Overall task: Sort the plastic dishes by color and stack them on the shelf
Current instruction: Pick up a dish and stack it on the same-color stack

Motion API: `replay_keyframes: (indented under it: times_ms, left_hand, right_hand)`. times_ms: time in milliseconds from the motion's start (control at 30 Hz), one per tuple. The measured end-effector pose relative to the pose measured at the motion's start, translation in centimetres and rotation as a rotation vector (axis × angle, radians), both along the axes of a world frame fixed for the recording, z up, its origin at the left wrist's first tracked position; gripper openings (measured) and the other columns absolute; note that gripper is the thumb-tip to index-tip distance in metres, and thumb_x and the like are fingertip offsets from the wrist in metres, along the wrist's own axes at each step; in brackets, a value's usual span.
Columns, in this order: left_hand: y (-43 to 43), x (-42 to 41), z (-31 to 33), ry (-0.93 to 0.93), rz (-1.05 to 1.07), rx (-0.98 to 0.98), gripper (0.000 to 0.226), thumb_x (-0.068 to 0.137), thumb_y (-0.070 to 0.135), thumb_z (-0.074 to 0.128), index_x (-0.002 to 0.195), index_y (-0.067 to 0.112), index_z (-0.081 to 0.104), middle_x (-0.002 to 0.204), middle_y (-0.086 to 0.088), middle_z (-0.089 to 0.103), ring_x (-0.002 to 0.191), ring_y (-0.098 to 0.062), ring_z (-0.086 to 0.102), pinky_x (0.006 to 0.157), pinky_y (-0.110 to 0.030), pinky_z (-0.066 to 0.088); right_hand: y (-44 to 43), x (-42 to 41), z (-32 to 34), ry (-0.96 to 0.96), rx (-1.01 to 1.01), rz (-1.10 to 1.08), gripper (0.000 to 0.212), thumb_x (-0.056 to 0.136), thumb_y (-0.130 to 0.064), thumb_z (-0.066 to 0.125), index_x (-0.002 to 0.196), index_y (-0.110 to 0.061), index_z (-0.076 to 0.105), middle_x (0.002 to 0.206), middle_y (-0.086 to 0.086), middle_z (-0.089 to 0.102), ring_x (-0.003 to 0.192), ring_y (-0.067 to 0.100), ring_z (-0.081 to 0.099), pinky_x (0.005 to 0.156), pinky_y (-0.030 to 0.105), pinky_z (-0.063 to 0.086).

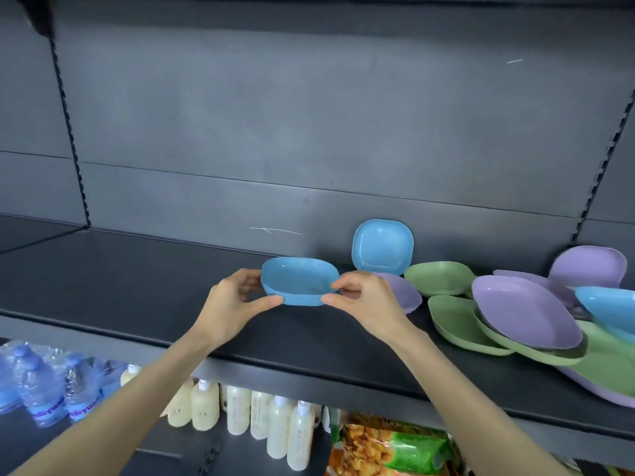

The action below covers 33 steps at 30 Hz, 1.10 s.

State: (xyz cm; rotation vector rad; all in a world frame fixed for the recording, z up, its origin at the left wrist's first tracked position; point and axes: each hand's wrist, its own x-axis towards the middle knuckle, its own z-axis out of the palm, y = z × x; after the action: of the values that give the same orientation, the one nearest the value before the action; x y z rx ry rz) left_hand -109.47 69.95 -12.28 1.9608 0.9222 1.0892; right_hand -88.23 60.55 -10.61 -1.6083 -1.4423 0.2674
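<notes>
We hold a small stack of blue dishes (pixel 299 280) between our two hands, low over the shelf (pixel 137 286). We cannot tell whether its base touches the shelf. Our left hand (pixel 237 304) curls round the stack's left edge, thumb along the near rim and fingers behind. Our right hand (pixel 360 300) pinches the right edge, thumb underneath and fingertips on the rim. Gripping from both sides lets us square up the nested rims so the pile sits true. We judge this to be the blue pile being given its own spot, on the bare stretch to the left of the unsorted dishes.

Just beyond our right hand, a leaning blue dish (pixel 382 247) stands propped against the back panel (pixel 309 132), within easy reach. By colour it belongs on the stack we are holding. Close behind the right hand's knuckles lies a lilac dish (pixel 409 297), partly hidden by that hand. Farther to the right of that hand, green dishes (pixel 453 321) and lilac dishes (pixel 525 310) overlap in a loose heap, with a tilted blue dish (pixel 611 305) on top near the far edge. The colours there are mixed, so the sorting looks early: blue is begun, green and lilac are not.

Below our hands, the lower shelf carries water bottles (pixel 41 389), pale bottles (pixel 278 424) with white caps, and snack bags (pixel 395 444), none of them part of this job.
</notes>
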Motion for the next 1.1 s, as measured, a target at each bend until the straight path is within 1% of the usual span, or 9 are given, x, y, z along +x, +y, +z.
replay_keyframes:
  times_ms: [167,367,500,600,700,767,833,933,1100]
  left_hand:
    - [5.9,-1.0,-0.4,0.095,-0.082,-0.055,0.041,0.068,0.02,0.085,0.103,0.022,0.063,0.1,0.007,0.071,0.097,-0.009,0.066,0.094,-0.026,0.049]
    - [9.9,-1.3,-0.9,0.151,-0.192,-0.105,0.035,0.064,0.012,0.086,0.093,0.016,0.067,0.087,0.005,0.075,0.086,-0.009,0.07,0.09,-0.028,0.053]
    - [11.0,-1.4,-0.4,0.261,-0.242,-0.092,0.046,0.058,0.03,0.09,0.095,0.015,0.068,0.085,0.004,0.075,0.087,-0.012,0.07,0.086,-0.025,0.054]
    - [11.3,-1.2,0.8,0.503,-0.235,0.05,0.041,0.07,0.046,0.078,0.1,0.019,0.068,0.092,0.011,0.072,0.091,-0.007,0.067,0.091,-0.028,0.051]
    - [11.1,-0.3,2.7,0.709,-0.212,0.236,0.048,0.081,0.056,0.062,0.108,0.017,0.063,0.096,0.008,0.064,0.093,-0.015,0.058,0.088,-0.03,0.045]
    - [11.0,0.8,3.8,0.745,-0.24,0.3,0.049,0.083,0.058,0.058,0.11,0.018,0.062,0.101,0.005,0.063,0.093,-0.016,0.054,0.084,-0.029,0.043]
    - [11.0,2.4,4.7,0.763,-0.281,0.342,0.047,0.084,0.056,0.058,0.113,0.02,0.06,0.111,0.005,0.062,0.104,-0.017,0.054,0.089,-0.031,0.044]
    - [10.9,5.5,5.9,0.778,-0.327,0.404,0.047,0.088,0.05,0.057,0.123,0.018,0.056,0.126,0.002,0.058,0.122,-0.019,0.048,0.099,-0.032,0.04]
    - [11.0,11.1,7.6,0.83,-0.345,0.526,0.052,0.091,0.045,0.056,0.133,0.016,0.048,0.131,-0.003,0.054,0.125,-0.024,0.043,0.1,-0.033,0.038]
  right_hand:
    - [4.0,-1.7,-0.5,-0.116,-0.096,-0.065,0.033,0.079,-0.027,0.076,0.104,-0.007,0.069,0.102,0.002,0.065,0.094,0.016,0.063,0.09,0.03,0.05]
    - [6.0,-2.7,-1.1,-0.185,-0.159,-0.134,0.035,0.079,-0.029,0.076,0.105,-0.006,0.07,0.102,0.004,0.069,0.092,0.016,0.065,0.088,0.031,0.051]
    - [6.2,-2.7,-1.0,-0.238,-0.198,-0.148,0.035,0.08,-0.029,0.075,0.106,-0.006,0.069,0.104,0.006,0.067,0.094,0.02,0.064,0.089,0.035,0.051]
    - [6.0,-2.2,-0.4,-0.295,-0.268,-0.135,0.036,0.081,-0.031,0.074,0.11,-0.01,0.067,0.11,0.004,0.065,0.099,0.019,0.061,0.092,0.036,0.049]
    - [5.6,-1.4,0.9,-0.384,-0.328,-0.122,0.037,0.082,-0.03,0.072,0.114,-0.014,0.064,0.113,0.001,0.064,0.106,0.019,0.058,0.093,0.035,0.047]
    - [5.2,-0.4,2.2,-0.434,-0.348,-0.135,0.038,0.084,-0.029,0.071,0.118,-0.015,0.062,0.112,-0.001,0.062,0.11,0.018,0.055,0.094,0.032,0.045]
    - [4.8,0.9,3.5,-0.491,-0.372,-0.169,0.039,0.086,-0.027,0.068,0.121,-0.015,0.06,0.116,0.002,0.059,0.114,0.019,0.051,0.095,0.03,0.042]
    - [4.3,3.5,5.2,-0.607,-0.427,-0.251,0.036,0.088,-0.028,0.064,0.123,-0.019,0.058,0.127,0.006,0.053,0.118,0.025,0.045,0.097,0.039,0.041]
    - [3.8,8.2,7.6,-0.725,-0.504,-0.397,0.041,0.088,-0.029,0.062,0.128,-0.023,0.052,0.132,0.004,0.05,0.116,0.027,0.046,0.094,0.038,0.042]
